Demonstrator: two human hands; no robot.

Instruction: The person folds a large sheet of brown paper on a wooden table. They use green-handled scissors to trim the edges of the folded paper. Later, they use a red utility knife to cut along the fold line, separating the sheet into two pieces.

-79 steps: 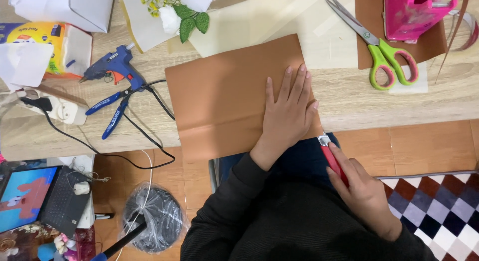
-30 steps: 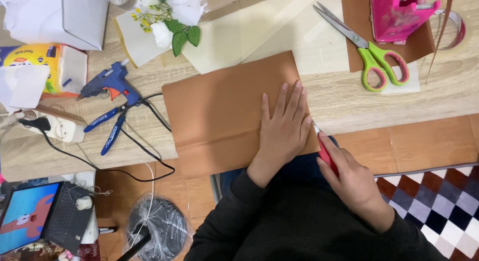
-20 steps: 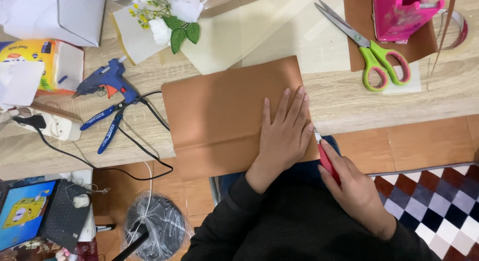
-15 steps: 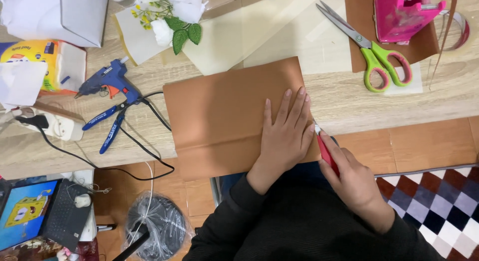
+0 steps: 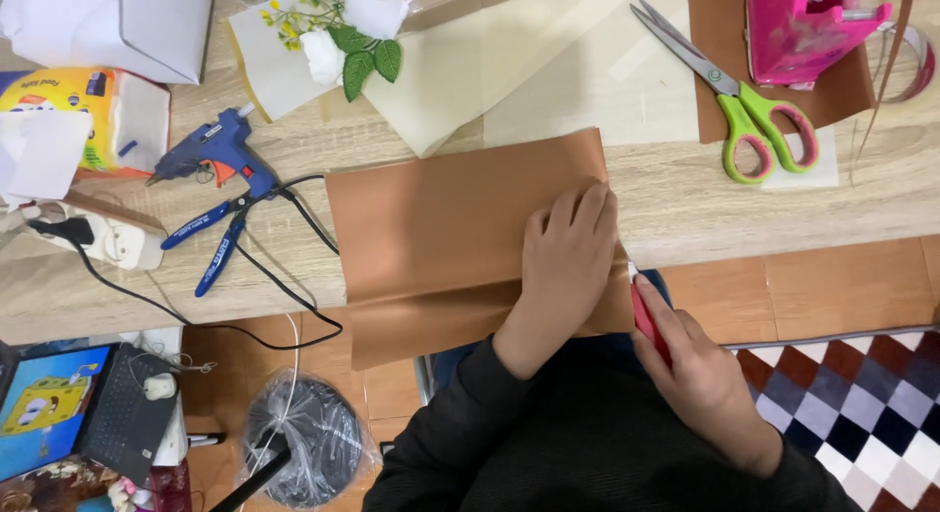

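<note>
Brown paper sheet pinned flat under my spread left hand mid-frame; right hand grips red craft knife at its right edge.

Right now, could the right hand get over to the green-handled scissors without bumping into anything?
Probably yes. The right hand grips a red cutter at the brown sheet's right edge, and the green-handled scissors lie ahead on the table. Only bare tabletop lies between them, though the hand would first need to free itself of the cutter.
</note>
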